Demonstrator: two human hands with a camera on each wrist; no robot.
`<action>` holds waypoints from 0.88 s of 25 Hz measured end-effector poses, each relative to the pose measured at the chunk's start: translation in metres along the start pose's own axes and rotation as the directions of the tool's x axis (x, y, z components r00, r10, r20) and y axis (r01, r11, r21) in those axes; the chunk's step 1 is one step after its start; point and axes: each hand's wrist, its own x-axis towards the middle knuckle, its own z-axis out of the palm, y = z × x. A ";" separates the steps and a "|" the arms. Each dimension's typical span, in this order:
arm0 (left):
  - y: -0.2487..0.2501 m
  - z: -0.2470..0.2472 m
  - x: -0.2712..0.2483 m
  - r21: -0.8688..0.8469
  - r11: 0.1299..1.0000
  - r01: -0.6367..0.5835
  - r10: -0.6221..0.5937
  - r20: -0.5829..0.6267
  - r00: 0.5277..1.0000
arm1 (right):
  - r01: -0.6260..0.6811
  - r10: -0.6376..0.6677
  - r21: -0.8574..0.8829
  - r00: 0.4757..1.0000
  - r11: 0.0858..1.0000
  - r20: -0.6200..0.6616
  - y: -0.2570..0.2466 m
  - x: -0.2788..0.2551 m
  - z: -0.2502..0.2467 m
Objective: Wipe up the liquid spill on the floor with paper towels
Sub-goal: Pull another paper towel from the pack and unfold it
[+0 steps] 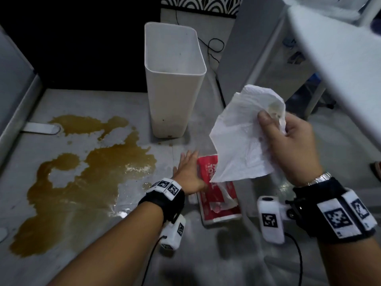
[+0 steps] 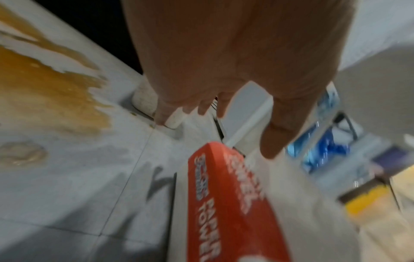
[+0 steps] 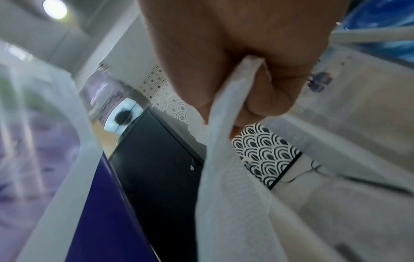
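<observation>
A large brown spill (image 1: 82,178) spreads over the grey floor at the left; the left wrist view shows its edge (image 2: 51,92). A red paper towel pack (image 1: 216,195) lies on the floor right of it, also visible as the red pack (image 2: 230,203). My left hand (image 1: 188,172) hovers flat at the pack's left side, fingers straight and spread. My right hand (image 1: 288,145) is raised and pinches a white paper towel sheet (image 1: 243,137), which hangs crumpled over the pack. The sheet (image 3: 226,177) runs out from between thumb and fingers.
A white plastic bin (image 1: 173,79) stands upright on the floor just behind the pack. A white table edge (image 1: 340,58) overhangs at the upper right, with its legs and black cables (image 1: 214,46) beyond. A grey ledge (image 1: 18,112) bounds the left side.
</observation>
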 end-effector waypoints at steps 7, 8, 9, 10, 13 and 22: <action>-0.002 -0.096 -0.085 -0.981 0.194 -0.022 0.061 -0.010 0.998 | -0.370 0.244 0.475 0.920 0.798 0.306 -0.019 -0.004 0.071; -0.012 -0.106 -0.094 -0.966 0.246 -0.076 0.021 -0.073 0.997 | -0.389 0.253 0.469 0.910 0.793 0.328 -0.020 -0.010 0.086; -0.021 -0.116 -0.104 -0.931 0.345 -0.122 -0.050 -0.148 0.988 | -0.403 0.257 0.461 0.902 0.791 0.348 -0.022 -0.016 0.100; -0.032 -0.126 -0.113 -0.882 0.447 -0.150 -0.138 -0.233 0.963 | -0.416 0.257 0.457 0.892 0.786 0.371 -0.023 -0.022 0.114; -0.063 -0.151 -0.142 -0.818 0.546 -0.184 -0.273 -0.381 0.884 | -0.477 0.247 0.449 0.842 0.756 0.480 -0.025 -0.034 0.145; -0.136 -0.191 -0.200 -0.795 0.571 -0.204 -0.347 -0.459 0.818 | -0.660 0.274 0.317 0.632 0.682 0.725 -0.022 -0.050 0.216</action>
